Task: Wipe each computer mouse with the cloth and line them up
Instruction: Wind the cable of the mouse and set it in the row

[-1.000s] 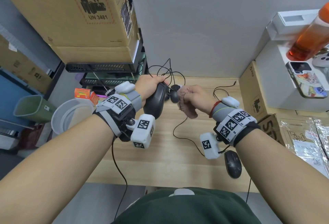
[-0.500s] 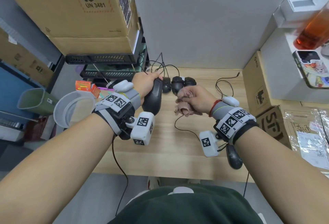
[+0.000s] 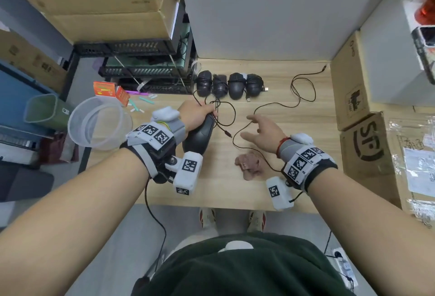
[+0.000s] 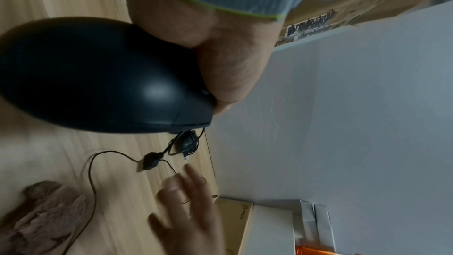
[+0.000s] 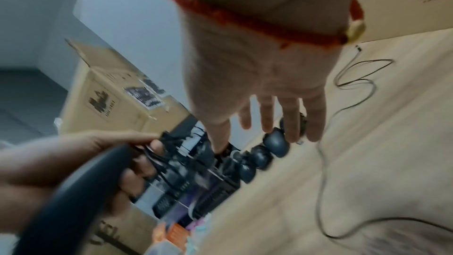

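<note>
Since the earlier frame the right hand (image 3: 266, 134) has let go of the cloth (image 3: 250, 164); it's now lying crumpled on the desk (image 3: 270, 74), just below that hand. Right hand is hovering over the desk with fingers spread wide, holding nothing, a thin cable (image 3: 259, 107) passing under it.

Left hand (image 3: 196, 117) is gripping one black mouse (image 3: 199, 139), fingers wrapped round its front end together with its bunched cord, lifted off the desk and tilted on its side. In the left wrist view the mouse (image 4: 98, 77) is filling the frame, the thumb pressing along its edge.

Count: four black mice (image 3: 229, 85) are sitting in a row at the back of the desk, side by side and touching, cords wound on them. With the held one that's five mice in view. One cloth. One loose cable (image 3: 302, 89) is looping across the desk's right side, apart from the row.

Off the desk's left edge: one clear plastic bin (image 3: 98, 122), one green bin (image 3: 44, 112).
</note>
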{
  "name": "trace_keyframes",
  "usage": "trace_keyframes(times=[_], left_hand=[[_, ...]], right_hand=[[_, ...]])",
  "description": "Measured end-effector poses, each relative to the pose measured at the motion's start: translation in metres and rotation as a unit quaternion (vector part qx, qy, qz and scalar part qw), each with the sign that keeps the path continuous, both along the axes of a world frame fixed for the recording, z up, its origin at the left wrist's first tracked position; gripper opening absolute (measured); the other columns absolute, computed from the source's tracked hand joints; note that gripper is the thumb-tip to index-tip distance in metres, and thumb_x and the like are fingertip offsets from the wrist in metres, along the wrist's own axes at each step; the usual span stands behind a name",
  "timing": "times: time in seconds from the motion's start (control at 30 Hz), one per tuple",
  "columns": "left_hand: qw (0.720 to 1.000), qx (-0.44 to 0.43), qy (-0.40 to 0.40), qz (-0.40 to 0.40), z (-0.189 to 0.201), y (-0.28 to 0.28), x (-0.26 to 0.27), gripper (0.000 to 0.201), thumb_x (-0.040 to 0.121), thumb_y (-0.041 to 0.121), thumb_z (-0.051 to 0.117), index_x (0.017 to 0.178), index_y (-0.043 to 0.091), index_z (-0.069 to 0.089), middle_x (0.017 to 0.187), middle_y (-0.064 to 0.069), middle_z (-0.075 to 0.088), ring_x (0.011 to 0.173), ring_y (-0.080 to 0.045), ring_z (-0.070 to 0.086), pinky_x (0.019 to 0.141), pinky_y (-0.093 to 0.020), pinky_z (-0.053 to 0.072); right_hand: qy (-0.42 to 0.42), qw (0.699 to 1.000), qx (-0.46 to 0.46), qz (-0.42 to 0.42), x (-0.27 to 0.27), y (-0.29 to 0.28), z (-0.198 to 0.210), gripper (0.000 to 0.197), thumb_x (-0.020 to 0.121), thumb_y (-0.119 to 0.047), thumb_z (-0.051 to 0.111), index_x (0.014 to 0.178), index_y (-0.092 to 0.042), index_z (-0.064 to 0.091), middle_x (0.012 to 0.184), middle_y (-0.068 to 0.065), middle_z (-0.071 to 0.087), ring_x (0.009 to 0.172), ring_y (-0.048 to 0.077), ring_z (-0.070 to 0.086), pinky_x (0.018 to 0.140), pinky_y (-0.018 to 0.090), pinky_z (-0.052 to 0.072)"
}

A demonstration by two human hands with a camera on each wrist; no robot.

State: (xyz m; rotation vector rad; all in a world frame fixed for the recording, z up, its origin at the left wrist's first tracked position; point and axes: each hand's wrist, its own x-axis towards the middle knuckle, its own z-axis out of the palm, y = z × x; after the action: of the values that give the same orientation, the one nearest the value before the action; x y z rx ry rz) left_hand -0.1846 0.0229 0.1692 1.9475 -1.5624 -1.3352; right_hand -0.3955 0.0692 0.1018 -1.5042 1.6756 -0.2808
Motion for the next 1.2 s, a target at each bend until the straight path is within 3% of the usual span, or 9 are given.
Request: trace_keyframes(times=[0.13,0.2,0.33,0.5,0.63,0.73,0.87,1.0,1.2], left_hand=[[0.998,0.035,-0.015,-0.040,0.000,0.004,-0.005,0.047,0.097,0.056,0.053,0.086,0.019,0.080,0.088,0.000,0.074,0.089,-0.020,0.064,0.083,-0.024,0.048],[0.996,0.063,-0.037,-0.057,0.003,0.004,-0.008,0.072,0.094,0.075,0.035,0.090,0.020,0.082,0.100,-0.005,0.075,0.098,-0.025,0.065,0.096,-0.033,0.046],[0.992,0.110,0.000,-0.068,0.018,0.002,-0.012,0.102,0.085,0.087,0.006,0.091,0.016,0.080,0.086,-0.006,0.077,0.095,-0.027,0.068,0.099,-0.035,0.046],[0.992,0.098,0.014,-0.076,0.043,-0.001,-0.016,0.100,0.084,0.088,0.004,0.090,0.017,0.074,0.082,-0.003,0.074,0.094,-0.025,0.065,0.104,-0.040,0.044],[0.997,0.047,-0.011,-0.068,0.063,-0.010,-0.014,0.102,0.090,0.081,0.007,0.103,0.007,0.074,0.092,-0.003,0.066,0.096,-0.023,0.061,0.102,-0.036,0.041],[0.995,0.020,-0.018,-0.092,0.074,-0.015,-0.011,0.099,0.094,0.075,0.003,0.101,0.009,0.077,0.094,0.004,0.063,0.096,-0.015,0.056,0.098,-0.035,0.035],[0.996,0.018,0.003,-0.087,0.082,-0.019,-0.009,0.102,0.092,0.078,0.003,0.088,0.011,0.079,0.086,0.003,0.070,0.086,-0.015,0.060,0.101,-0.037,0.041],[0.998,-0.013,0.019,-0.056,0.090,-0.022,-0.011,0.090,0.094,0.077,0.008,0.081,0.011,0.067,0.094,-0.010,0.073,0.085,-0.021,0.063,0.100,-0.038,0.046],[0.994,-0.058,0.051,0.077,0.097,-0.031,-0.006,0.077,0.098,0.073,0.011,0.076,0.019,0.062,0.090,0.000,0.066,0.101,-0.026,0.062,0.105,-0.039,0.042]], right_hand=[[-0.125,0.984,-0.116,-0.057,0.022,-0.020,0.033,0.039,0.096,-0.040,0.060,0.130,-0.021,0.055,0.115,-0.001,0.061,0.091,0.011,0.059,0.086,0.029,0.046],[-0.116,0.984,-0.135,-0.026,0.028,-0.025,0.043,0.034,0.098,-0.041,0.057,0.125,-0.021,0.059,0.110,-0.003,0.063,0.097,0.011,0.058,0.088,0.029,0.046],[-0.091,0.985,-0.147,0.017,0.028,-0.029,0.050,0.032,0.100,-0.035,0.053,0.127,-0.019,0.060,0.113,-0.004,0.058,0.103,0.010,0.053,0.093,0.029,0.045],[-0.049,0.981,-0.173,0.071,0.026,-0.036,0.053,0.051,0.080,-0.004,0.057,0.128,-0.020,0.057,0.126,0.004,0.050,0.120,0.022,0.046,0.105,0.029,0.035],[0.019,0.976,-0.166,-0.138,0.018,-0.044,0.086,0.030,0.080,0.007,0.046,0.090,-0.018,0.060,0.100,0.000,0.055,0.094,0.024,0.054,0.075,0.024,0.034],[0.006,0.955,-0.207,-0.213,0.007,-0.052,0.099,0.030,0.082,0.003,0.046,0.104,-0.015,0.057,0.111,0.004,0.057,0.103,0.024,0.053,0.079,0.027,0.035],[-0.127,0.957,-0.239,-0.100,0.014,-0.058,0.115,0.033,0.093,-0.011,0.048,0.125,-0.017,0.057,0.121,0.001,0.060,0.111,0.019,0.057,0.098,0.035,0.044],[-0.110,0.985,-0.109,0.081,0.029,-0.051,0.114,0.045,0.102,-0.052,0.040,0.104,-0.019,0.070,0.084,-0.005,0.070,0.081,0.015,0.065,0.087,0.039,0.051],[-0.281,0.958,-0.036,0.047,0.050,-0.030,0.124,0.029,0.098,-0.042,0.058,0.090,-0.014,0.061,0.073,0.001,0.061,0.060,0.018,0.057,0.056,0.029,0.050]])
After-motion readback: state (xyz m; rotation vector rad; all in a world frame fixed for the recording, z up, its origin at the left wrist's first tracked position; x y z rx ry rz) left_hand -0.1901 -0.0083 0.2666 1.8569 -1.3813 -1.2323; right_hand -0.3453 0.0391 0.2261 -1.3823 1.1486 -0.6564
